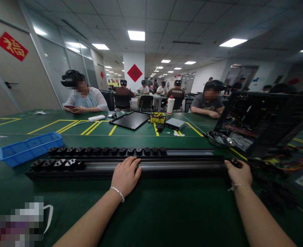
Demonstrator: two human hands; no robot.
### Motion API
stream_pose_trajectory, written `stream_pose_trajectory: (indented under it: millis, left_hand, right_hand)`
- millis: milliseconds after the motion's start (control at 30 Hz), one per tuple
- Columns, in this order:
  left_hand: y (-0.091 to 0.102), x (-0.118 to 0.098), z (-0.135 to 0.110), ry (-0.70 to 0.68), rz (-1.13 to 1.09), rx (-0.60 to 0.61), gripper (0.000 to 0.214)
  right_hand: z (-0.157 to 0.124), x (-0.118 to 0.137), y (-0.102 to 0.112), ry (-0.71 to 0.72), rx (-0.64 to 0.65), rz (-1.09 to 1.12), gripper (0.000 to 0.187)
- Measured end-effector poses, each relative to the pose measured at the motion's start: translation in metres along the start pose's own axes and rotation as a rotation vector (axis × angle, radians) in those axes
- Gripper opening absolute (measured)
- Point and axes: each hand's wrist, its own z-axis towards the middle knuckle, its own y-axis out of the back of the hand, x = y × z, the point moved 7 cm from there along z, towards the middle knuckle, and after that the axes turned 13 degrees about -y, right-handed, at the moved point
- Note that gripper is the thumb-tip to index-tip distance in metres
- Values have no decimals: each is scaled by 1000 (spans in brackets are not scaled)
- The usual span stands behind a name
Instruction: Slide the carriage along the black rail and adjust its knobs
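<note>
Two long black power tracks lie side by side across the green table. My left hand [125,175] lies over the middle of the near track [177,167], fingers stretched across its top and thumb apart. At that track's right end, my right hand [240,173] is closed round a small dark socket module [235,162], mostly hidden by the fingers. Several black socket modules [48,164] sit at the near track's left end. The far track [190,152] carries a longer row of such modules [114,151], leaving bare rail at its right.
A blue bin [30,148] stands at left. Beyond the tracks are a black flat panel [132,120], a yellow box [158,118], a grey box [175,124] and a bottle [170,105]. A metal bowl [221,139] and open computer case [265,120] stand at right. People sit across the table.
</note>
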Motion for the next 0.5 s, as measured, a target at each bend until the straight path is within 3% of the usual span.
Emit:
stream_pose_trajectory:
  millis: [500]
  left_hand:
    - [-1, 0, -1, 0, 3, 2, 37]
  right_hand:
    - [9, -4, -4, 6, 4, -15, 62]
